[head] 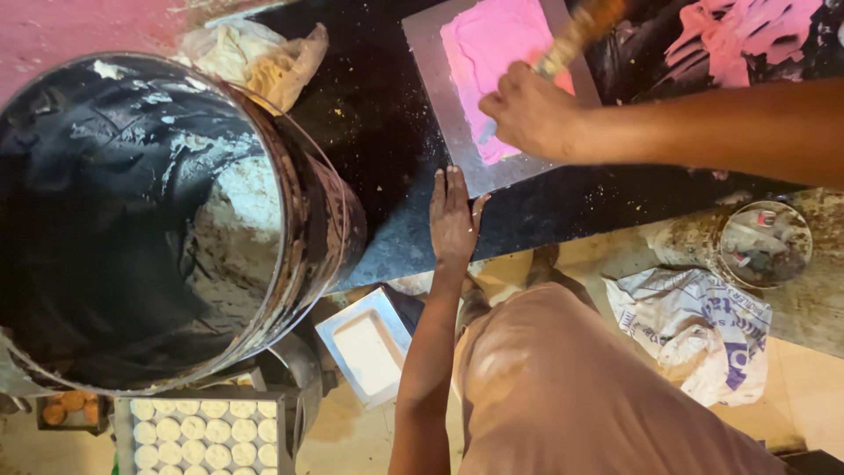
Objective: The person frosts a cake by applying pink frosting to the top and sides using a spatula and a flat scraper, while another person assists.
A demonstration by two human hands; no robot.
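Note:
My right hand [530,113] is closed around the wooden handle of a brush [576,33] and holds it over a grey metal plate [440,97] whose top is coated with pink paint [492,44]. My left hand [452,215] lies flat, fingers together, on the dark worktop [378,114], touching the plate's near edge. The brush's bristle end is hidden behind my right hand.
A large dark bucket [149,220] with smeared walls stands at the left. A crumpled cloth [264,57] lies behind it. Below are a white rectangular tray [367,349], a tray of round white discs [207,431], a small dirty tin [763,244] and a printed sack [703,325].

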